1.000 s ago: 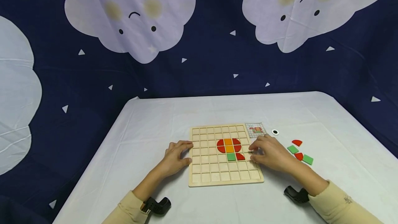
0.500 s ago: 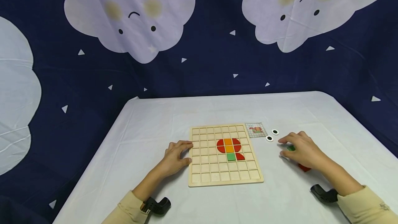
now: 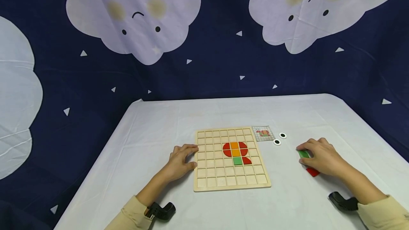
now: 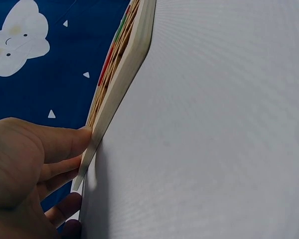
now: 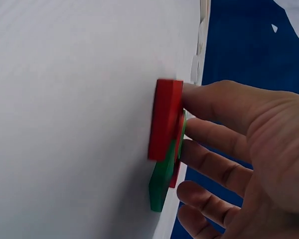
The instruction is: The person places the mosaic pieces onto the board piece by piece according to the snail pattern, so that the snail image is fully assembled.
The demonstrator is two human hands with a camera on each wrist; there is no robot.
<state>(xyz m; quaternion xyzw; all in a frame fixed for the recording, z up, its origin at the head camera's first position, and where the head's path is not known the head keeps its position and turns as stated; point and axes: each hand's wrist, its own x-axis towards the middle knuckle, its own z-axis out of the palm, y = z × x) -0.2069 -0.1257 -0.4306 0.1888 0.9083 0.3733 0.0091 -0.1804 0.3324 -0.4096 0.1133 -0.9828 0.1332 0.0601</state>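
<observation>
My left hand (image 3: 180, 162) rests at the left edge of a wooden grid board (image 3: 211, 184), its thumb and fingertips touching the rim without curling round it. On the board, orange squares (image 3: 235, 153), red quarter-round pieces (image 3: 226, 146) and a green square (image 3: 237, 160) form a pattern. To the board's right, my right hand (image 3: 324, 159) holds a green square tile (image 3: 304, 154) between thumb and index finger on the table. A red piece (image 3: 312, 172) lies just below that hand. In the right wrist view, another green tile (image 5: 161, 186) sits beside the red piece; the hand hides other pieces from the head view.
A small pattern card (image 3: 263, 133) lies against the board's upper right corner. Two white discs with black centres (image 3: 282, 135) lie to the right of the card. A white cloth (image 3: 166, 120) covers the table, and a dark blue cloud-printed curtain (image 3: 220, 45) hangs behind.
My right hand has left the board's right side and moved right to the loose pieces. A second eye disc, hidden before, shows beside the card. My left hand stays put.
</observation>
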